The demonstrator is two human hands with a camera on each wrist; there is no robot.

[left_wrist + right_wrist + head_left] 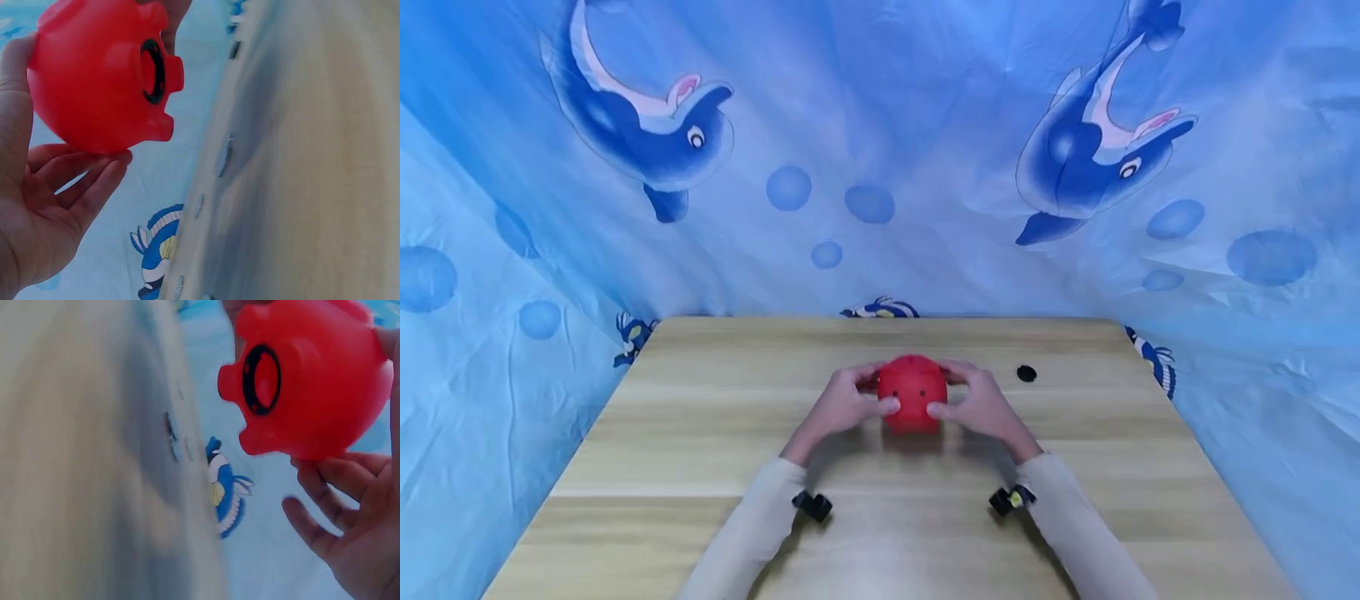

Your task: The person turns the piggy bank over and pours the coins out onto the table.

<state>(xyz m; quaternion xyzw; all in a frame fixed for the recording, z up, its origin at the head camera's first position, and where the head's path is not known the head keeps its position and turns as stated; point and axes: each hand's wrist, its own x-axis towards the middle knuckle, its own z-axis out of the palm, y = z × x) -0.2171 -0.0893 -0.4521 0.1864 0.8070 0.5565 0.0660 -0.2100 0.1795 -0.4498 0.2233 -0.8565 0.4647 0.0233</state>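
A red piggy bank [913, 379] with dark eyes is held up off the wooden table between both hands. My left hand [847, 400] grips its left side, thumb on the front and fingers around the side. On the opposite side my right hand [981, 404] holds it the same way. Both wrist views show the bank's stubby legs [161, 127] and a black-rimmed round opening [261, 379] in its underside, with red visible inside the rim. The left hand's fingers [94, 181] support the body from its side.
A black round spot [1026, 373] lies on the wooden table [700, 433], right of the hands. Several small shiny grey pieces [225, 155] show on the tabletop in the wrist views; their kind is unclear. Blue dolphin-printed sheeting [955, 250] surrounds the table's back and sides.
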